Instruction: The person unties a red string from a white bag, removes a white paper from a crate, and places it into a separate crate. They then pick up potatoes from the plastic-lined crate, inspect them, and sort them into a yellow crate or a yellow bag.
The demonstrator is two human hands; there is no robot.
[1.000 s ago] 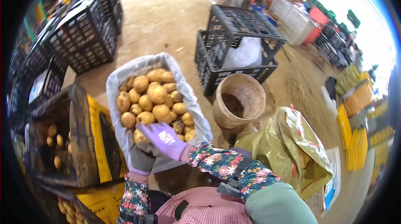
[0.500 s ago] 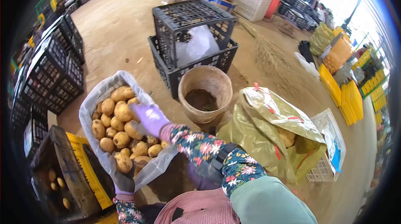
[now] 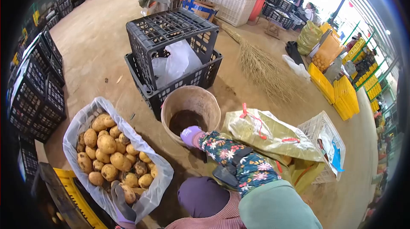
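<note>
A crate lined with clear plastic (image 3: 77, 120) holds several yellow potatoes (image 3: 106, 143) at the lower left. My left hand (image 3: 122, 205), in a grey and purple glove, grips the crate's near edge. My right hand (image 3: 190, 136), in a purple glove with a floral sleeve, reaches over the near rim of a tan bucket (image 3: 188, 94) with dark soil at its bottom. Whether that hand holds anything is hidden by its closed fingers and the rim.
Two stacked black crates (image 3: 171, 28) with white plastic stand behind the bucket. A yellow-green sack (image 3: 269, 133) lies to the right, a white basket (image 3: 324, 128) past it. A broom (image 3: 260, 67) lies on the dirt floor. Black crates (image 3: 38, 88) line the left; yellow crates (image 3: 337, 90) right.
My right hand left the potatoes and moved right to the bucket's rim. The view swung left, so the potato crate now sits lower left. My left hand still holds the crate.
</note>
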